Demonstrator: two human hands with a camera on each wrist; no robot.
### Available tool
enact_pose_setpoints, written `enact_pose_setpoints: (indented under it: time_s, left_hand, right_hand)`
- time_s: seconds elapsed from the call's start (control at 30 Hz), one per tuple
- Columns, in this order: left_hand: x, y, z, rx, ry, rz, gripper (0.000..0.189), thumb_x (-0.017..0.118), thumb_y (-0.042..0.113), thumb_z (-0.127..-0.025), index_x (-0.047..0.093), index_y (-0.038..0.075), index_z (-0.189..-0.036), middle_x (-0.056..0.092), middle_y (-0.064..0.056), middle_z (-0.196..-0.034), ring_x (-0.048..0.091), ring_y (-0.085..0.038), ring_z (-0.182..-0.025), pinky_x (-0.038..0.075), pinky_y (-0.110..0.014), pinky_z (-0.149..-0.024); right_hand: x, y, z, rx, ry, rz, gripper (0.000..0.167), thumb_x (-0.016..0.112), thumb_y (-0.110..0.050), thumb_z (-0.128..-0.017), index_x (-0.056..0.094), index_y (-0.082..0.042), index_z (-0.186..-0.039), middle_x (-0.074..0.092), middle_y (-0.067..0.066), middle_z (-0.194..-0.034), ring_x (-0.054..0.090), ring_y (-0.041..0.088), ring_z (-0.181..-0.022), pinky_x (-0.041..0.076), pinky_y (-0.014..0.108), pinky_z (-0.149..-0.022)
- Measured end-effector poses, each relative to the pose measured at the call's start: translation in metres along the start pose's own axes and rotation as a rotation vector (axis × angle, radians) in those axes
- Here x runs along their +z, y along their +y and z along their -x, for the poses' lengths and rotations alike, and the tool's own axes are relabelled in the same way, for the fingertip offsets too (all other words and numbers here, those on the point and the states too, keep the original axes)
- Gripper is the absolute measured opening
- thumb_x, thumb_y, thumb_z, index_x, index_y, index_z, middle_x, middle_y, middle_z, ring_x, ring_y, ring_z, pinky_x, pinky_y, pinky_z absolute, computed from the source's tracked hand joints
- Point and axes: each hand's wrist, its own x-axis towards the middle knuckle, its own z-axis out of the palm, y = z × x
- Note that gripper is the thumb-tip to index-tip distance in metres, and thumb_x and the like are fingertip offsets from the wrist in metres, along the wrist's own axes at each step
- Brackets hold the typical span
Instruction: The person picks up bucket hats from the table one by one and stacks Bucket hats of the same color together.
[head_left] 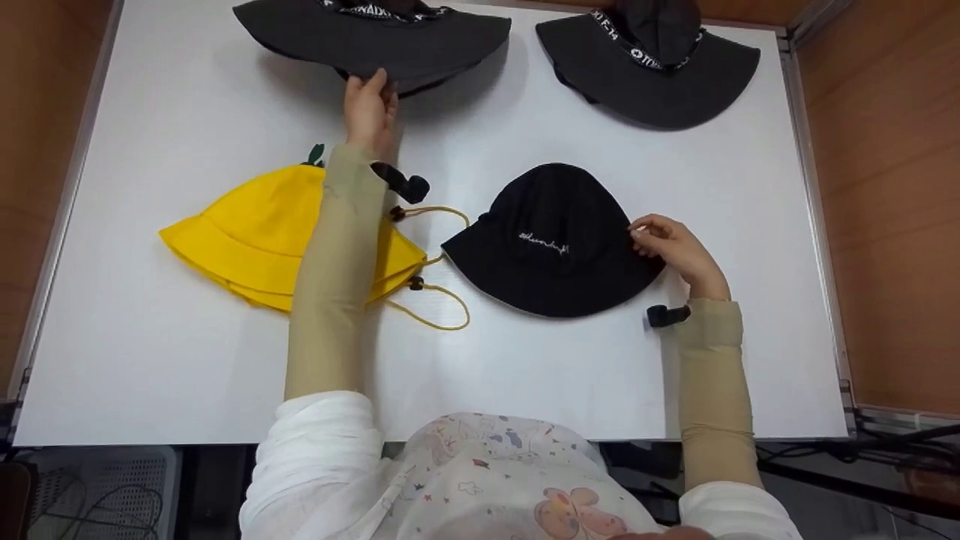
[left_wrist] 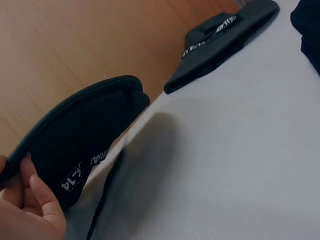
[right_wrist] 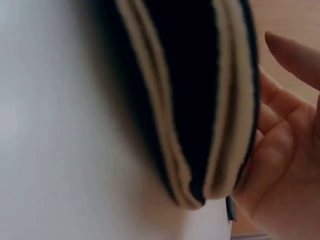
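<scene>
My left hand (head_left: 370, 112) reaches to the back left and pinches the front brim of a dark grey wide-brimmed hat (head_left: 390, 46). In the left wrist view that hat (left_wrist: 95, 120) is tipped up, showing its underside and a lettered band. At centre right lies a black bucket hat (head_left: 559, 232) with white script on it. My right hand (head_left: 684, 251) is at its right edge, fingers against the fabric. The right wrist view shows its cream-edged brim (right_wrist: 232, 100) close up, with the thumb standing apart from it. A yellow hat (head_left: 255, 225) lies partly under my left forearm.
Another dark grey wide-brimmed hat (head_left: 660, 82) sits at the back right. The yellow hat's cord (head_left: 442, 326) with black toggles lies close to the black hat. Wooden panels (head_left: 877, 210) flank the white table (head_left: 525, 382). A grey basket (head_left: 161, 480) stands below at the left.
</scene>
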Motion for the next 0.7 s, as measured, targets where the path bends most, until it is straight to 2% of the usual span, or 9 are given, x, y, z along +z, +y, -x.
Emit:
enact_pose_setpoints:
  time_s: [0.13, 0.23, 0.33, 0.43, 0.53, 0.63, 0.7]
  left_hand:
    - [0.003, -0.003, 0.018, 0.032, -0.063, 0.02, 0.005, 0.05, 0.008, -0.097, 0.046, 0.01, -0.1, 0.047, -0.003, -0.086, 0.047, -0.013, -0.075, 0.041, -0.02, -0.066]
    - [0.007, -0.008, 0.036, 0.066, -0.116, 0.04, 0.004, 0.05, 0.006, -0.097, 0.046, 0.008, -0.096, 0.045, -0.004, -0.081, 0.043, -0.014, -0.071, 0.037, -0.02, -0.062]
    - [0.011, -0.013, 0.057, 0.083, -0.164, 0.06, 0.006, 0.049, 0.003, -0.096, 0.046, 0.006, -0.092, 0.043, -0.004, -0.077, 0.04, -0.015, -0.067, 0.033, -0.02, -0.058]
    - [0.013, -0.02, 0.077, 0.094, -0.227, 0.057, 0.009, 0.049, 0.001, -0.096, 0.045, 0.005, -0.089, 0.043, -0.003, -0.073, 0.039, -0.014, -0.065, 0.031, -0.02, -0.056]
    - [0.012, -0.029, 0.094, 0.1, -0.298, 0.037, 0.01, 0.046, 0.0, -0.097, 0.045, 0.006, -0.089, 0.045, -0.002, -0.071, 0.041, -0.013, -0.064, 0.032, -0.019, -0.057]
    - [0.01, -0.037, 0.106, 0.093, -0.344, 0.005, 0.01, 0.045, -0.001, -0.097, 0.045, 0.006, -0.09, 0.05, -0.001, -0.07, 0.045, -0.013, -0.066, 0.035, -0.02, -0.061]
    - [0.008, -0.041, 0.111, 0.084, -0.363, -0.015, 0.01, 0.044, -0.002, -0.097, 0.045, 0.006, -0.091, 0.051, -0.001, -0.069, 0.046, -0.014, -0.067, 0.035, -0.021, -0.062]
  right_hand:
    - [-0.002, -0.006, -0.012, -0.043, 0.087, -0.132, 0.017, 0.055, -0.013, -0.096, 0.059, 0.001, -0.105, 0.058, -0.008, -0.075, 0.055, 0.006, -0.073, 0.047, 0.019, -0.071]
    - [0.005, -0.019, -0.021, -0.11, 0.144, -0.337, 0.007, 0.055, -0.011, -0.095, 0.062, -0.009, -0.097, 0.059, -0.006, -0.077, 0.055, 0.008, -0.075, 0.048, 0.02, -0.072]
    - [0.017, -0.04, -0.03, -0.163, 0.153, -0.588, 0.011, 0.052, -0.008, -0.096, 0.062, -0.012, -0.097, 0.06, -0.002, -0.083, 0.057, 0.011, -0.079, 0.048, 0.024, -0.073]
    - [0.029, -0.061, -0.041, -0.15, 0.09, -0.86, 0.012, 0.05, -0.01, -0.098, 0.057, -0.008, -0.107, 0.062, 0.007, -0.097, 0.058, 0.018, -0.09, 0.05, 0.03, -0.081]
    - [0.041, -0.078, -0.052, -0.076, -0.001, -1.094, 0.03, 0.045, -0.019, -0.1, 0.045, -0.003, -0.124, 0.054, 0.017, -0.123, 0.052, 0.027, -0.115, 0.046, 0.038, -0.097]
    - [0.052, -0.091, -0.061, -0.042, -0.071, -1.215, 0.043, 0.038, -0.029, -0.101, 0.035, -0.001, -0.134, 0.037, 0.021, -0.142, 0.033, 0.032, -0.136, 0.03, 0.044, -0.112]
    - [0.06, -0.097, -0.065, -0.062, -0.097, -1.259, 0.044, 0.033, -0.032, -0.102, 0.038, -0.002, -0.133, 0.037, 0.021, -0.142, 0.027, 0.033, -0.14, 0.019, 0.045, -0.116]
